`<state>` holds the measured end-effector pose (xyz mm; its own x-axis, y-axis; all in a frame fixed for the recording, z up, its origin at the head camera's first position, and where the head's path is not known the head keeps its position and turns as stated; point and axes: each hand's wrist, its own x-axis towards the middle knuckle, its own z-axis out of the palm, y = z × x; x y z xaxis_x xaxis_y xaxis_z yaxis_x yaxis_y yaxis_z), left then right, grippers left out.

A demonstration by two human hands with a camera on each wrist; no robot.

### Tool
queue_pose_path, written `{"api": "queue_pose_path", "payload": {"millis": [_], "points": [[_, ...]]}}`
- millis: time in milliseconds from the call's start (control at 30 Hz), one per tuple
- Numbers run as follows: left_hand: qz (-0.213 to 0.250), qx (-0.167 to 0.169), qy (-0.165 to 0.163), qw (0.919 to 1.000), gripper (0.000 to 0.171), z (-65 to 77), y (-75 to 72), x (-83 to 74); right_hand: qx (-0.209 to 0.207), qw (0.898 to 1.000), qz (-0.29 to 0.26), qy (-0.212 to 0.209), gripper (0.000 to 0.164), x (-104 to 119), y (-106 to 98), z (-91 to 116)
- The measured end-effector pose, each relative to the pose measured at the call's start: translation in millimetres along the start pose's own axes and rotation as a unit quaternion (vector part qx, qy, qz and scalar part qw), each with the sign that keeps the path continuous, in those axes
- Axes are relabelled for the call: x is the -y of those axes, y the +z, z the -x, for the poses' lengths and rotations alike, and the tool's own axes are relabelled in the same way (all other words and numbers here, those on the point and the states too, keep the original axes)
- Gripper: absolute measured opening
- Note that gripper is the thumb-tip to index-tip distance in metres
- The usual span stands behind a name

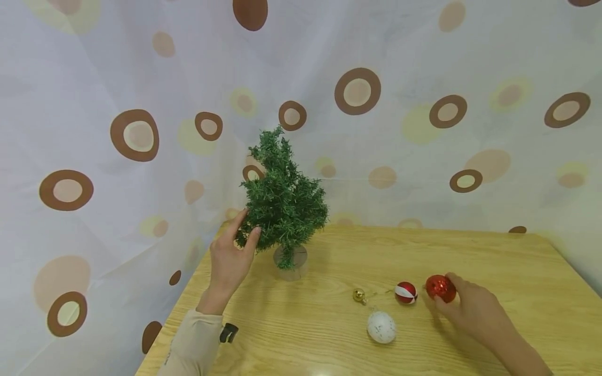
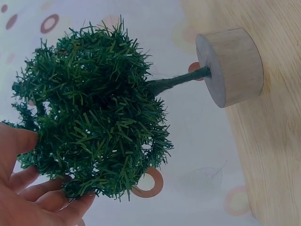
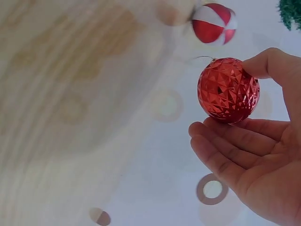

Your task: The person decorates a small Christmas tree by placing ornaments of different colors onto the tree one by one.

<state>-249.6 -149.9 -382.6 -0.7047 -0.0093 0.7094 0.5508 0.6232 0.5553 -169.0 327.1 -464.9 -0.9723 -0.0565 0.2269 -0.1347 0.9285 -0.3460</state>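
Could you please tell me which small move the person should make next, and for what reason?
I would suggest that the right hand carry the red bauble towards the green tree. The fingers already hold this bauble, but it is well apart from the tree, while the left hand touches the branches, perhaps ready to steady them.

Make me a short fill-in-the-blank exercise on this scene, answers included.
The right hand holds a shiny faceted ball coloured ____.
The left hand touches a bushy green artificial tree whose round base is made of ____.
In the head view, the smallest shiny ball is coloured ____.
Answers: red; wood; gold.
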Motion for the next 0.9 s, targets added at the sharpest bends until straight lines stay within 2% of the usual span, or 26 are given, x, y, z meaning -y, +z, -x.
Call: {"api": "queue_pose_path", "payload": {"millis": [267, 500, 667, 900], "points": [[0.003, 0.002, -0.002, 1.0, 0.053, 0.8, 0.7, 0.0, -0.055, 0.998, -0.015, -0.038, 0.056, 14, -11, -3], [-0.003, -0.003, 0.004, 1.0, 0.053, 0.5, 1.6, -0.4, -0.081, 0.995, -0.03, -0.058, 0.056, 29, -16, -6], [-0.003, -0.003, -0.002, 1.0, 0.053, -0.3, 1.5, 0.6, -0.122, 0.988, -0.038, -0.084, 0.049, 45, -18, -9], [-0.003, 0.003, -0.005, 1.0, 0.053, -0.4, 1.8, -1.3, -0.155, 0.98, -0.047, -0.118, 0.047, 64, -18, -15]]}}
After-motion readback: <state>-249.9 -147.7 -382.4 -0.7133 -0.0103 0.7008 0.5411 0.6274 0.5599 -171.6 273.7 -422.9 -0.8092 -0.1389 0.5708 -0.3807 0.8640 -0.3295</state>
